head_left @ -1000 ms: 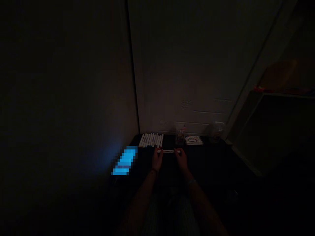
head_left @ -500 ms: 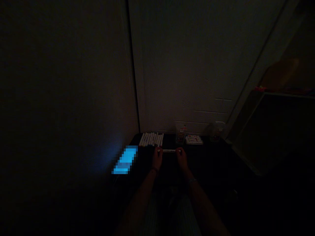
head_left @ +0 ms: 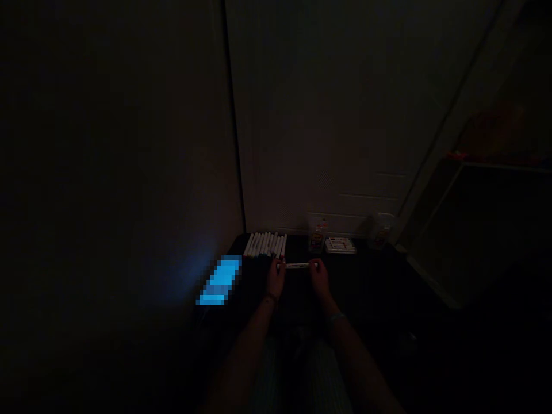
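Note:
A slim white marker lies level between my two hands, above the dark table. My left hand pinches its left end, and my right hand has its fingers closed on the right end. Just beyond my left hand, a row of white markers lies side by side, their near ends dark or coloured. Past my right hand, a stack of white markers rests on the table, with a clear plastic case standing to its left. The dimness hides fine detail of my fingers.
A glowing blue screen, blurred into blocks, lies at the table's left edge by the wall. Another clear case stands at the back right. A pale wall rises behind the dark table. A dark framed panel is at the right.
The scene has grown a little dimmer. My hands and the marker have barely moved; both hands still grip its ends.

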The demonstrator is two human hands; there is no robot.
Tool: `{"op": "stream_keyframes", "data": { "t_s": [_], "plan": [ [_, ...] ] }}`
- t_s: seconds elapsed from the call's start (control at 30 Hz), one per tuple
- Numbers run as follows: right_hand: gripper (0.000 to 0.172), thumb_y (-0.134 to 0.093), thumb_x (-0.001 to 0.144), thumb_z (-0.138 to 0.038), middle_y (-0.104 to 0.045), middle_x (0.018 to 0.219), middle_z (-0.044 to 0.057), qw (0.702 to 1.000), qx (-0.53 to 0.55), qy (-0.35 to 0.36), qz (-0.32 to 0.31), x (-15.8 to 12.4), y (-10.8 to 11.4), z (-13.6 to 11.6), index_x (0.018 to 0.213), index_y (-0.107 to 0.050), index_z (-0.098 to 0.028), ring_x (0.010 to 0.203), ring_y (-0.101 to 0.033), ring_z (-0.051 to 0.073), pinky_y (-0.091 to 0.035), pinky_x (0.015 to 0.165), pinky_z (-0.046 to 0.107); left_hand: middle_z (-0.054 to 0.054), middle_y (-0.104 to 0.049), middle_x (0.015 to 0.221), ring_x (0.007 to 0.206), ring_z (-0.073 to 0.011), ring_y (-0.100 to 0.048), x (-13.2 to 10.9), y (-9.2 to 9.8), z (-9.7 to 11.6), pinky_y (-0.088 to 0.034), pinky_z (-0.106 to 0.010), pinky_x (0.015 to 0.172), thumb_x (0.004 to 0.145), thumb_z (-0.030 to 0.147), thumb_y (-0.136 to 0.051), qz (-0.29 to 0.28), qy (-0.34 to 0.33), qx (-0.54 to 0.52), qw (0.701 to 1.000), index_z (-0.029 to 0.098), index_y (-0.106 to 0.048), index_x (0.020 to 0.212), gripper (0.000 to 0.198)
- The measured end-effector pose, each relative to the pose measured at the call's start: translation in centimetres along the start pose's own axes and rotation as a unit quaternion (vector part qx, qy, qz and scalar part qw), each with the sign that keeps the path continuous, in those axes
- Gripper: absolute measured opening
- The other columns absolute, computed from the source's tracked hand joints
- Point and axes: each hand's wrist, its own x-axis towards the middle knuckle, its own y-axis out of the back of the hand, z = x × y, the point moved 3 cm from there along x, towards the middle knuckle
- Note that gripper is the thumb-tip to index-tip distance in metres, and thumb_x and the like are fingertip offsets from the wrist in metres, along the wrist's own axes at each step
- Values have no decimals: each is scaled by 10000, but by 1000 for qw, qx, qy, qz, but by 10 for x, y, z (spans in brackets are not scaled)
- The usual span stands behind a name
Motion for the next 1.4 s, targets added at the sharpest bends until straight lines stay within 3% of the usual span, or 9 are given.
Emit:
{"op": "stream_keyframes", "data": {
  "t_s": [0.43,0.8,1.2,1.4],
  "plan": [
    [310,-416,739,-450,-521,630,-14,1000,3,1,8,0,1,-2,786,-538,-169,568,-448,109,-349,530,200,26,-481,631,603,-97,-446,2,-1,-4,-349,-208,603,755,401,-396,-17,-26,6,1000,183,-494,785,240],
    [253,-427,722,-389,-567,726,0,999,-19,20,17,-1,1,-5,796,-552,-182,677,-491,134,-367,632,221,13,-501,672,638,-108,-458,0,0,-1,-360,-220,626,736,354,-417,-13,-22,-9,1000,179,-513,790,207],
    [234,-421,714,-343,-557,716,-6,1000,-14,23,7,-1,2,-7,812,-561,-183,655,-478,131,-360,611,218,3,-538,758,717,-116,-484,0,1,0,-366,-232,702,740,311,-410,-13,-41,1,999,178,-517,795,180],
    [260,-425,725,-396,-555,704,-3,1000,-25,12,1,-1,0,-7,808,-558,-188,633,-471,131,-355,585,216,10,-517,686,644,-107,-478,1,0,-2,-369,-225,651,739,356,-429,-15,-23,9,1000,180,-512,806,206]
  ]
}}
